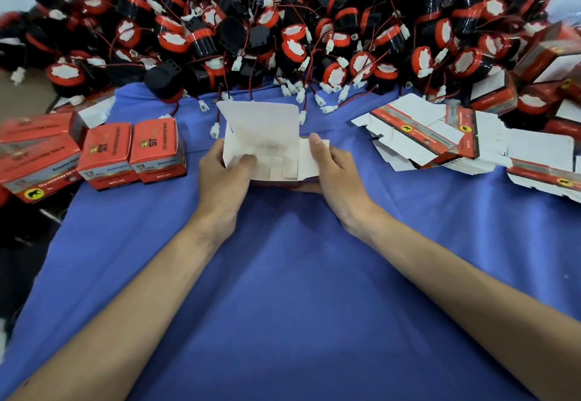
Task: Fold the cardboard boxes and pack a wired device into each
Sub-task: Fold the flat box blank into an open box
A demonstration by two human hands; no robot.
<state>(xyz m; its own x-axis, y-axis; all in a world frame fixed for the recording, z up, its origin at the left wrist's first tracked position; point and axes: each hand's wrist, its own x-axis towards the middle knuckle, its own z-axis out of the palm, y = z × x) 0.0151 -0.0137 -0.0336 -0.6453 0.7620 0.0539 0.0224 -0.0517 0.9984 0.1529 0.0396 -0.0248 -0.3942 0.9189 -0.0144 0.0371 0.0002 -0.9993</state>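
- Folding one carton: we see a half-formed cardboard box (267, 130) held in both hands just above the blue cloth (283, 290). Its white inner face is turned up toward the camera and its tall flap stands open on the far side.
- The left hand (224, 169) grips the box's left wall, with fingers curled over the edge into the cavity. We judge that this grip braces the wall so the carton keeps its shape.
- The right hand (334, 169) pinches the right side flap, with the thumb (315, 142) on top and the fingers beneath. We read this as the working hand, placed to turn the flap inward.
- The wired devices (314, 23) have black bodies, red rims, red leads and white plugs. They are heaped along the far edge of the cloth, just beyond the box, presumably so that one can be drawn straight toward us.
- The flat blanks (418, 136) lie fanned to the right, near the right hand, and the closed boxes (132, 152) stand to the left. We infer supply on one side and finished work on the other.
- We see no device in the cavity. We therefore place this moment in the folding step, with packing not yet begun for this box.
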